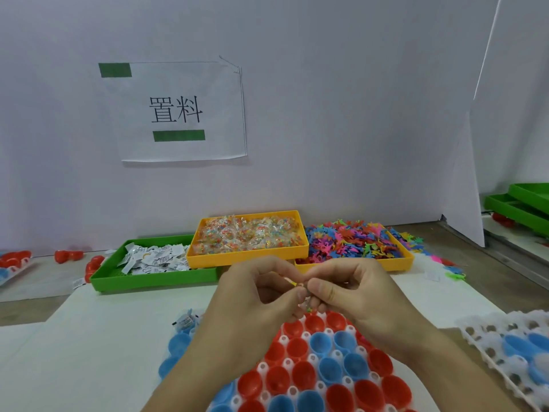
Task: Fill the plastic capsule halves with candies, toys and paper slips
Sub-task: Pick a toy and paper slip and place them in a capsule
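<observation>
Left hand and right hand together pinching a small candy packet, both grips closed on it, above the tray of red and blue capsule halves at the table's near edge

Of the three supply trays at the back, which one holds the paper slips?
The green tray on the left; it holds white paper slips. The two yellow trays hold wrapped candies and colourful toys.

We see red and blue capsule halves sitting open-side up in a white holder; a small candy packet is pinched above them.
</observation>
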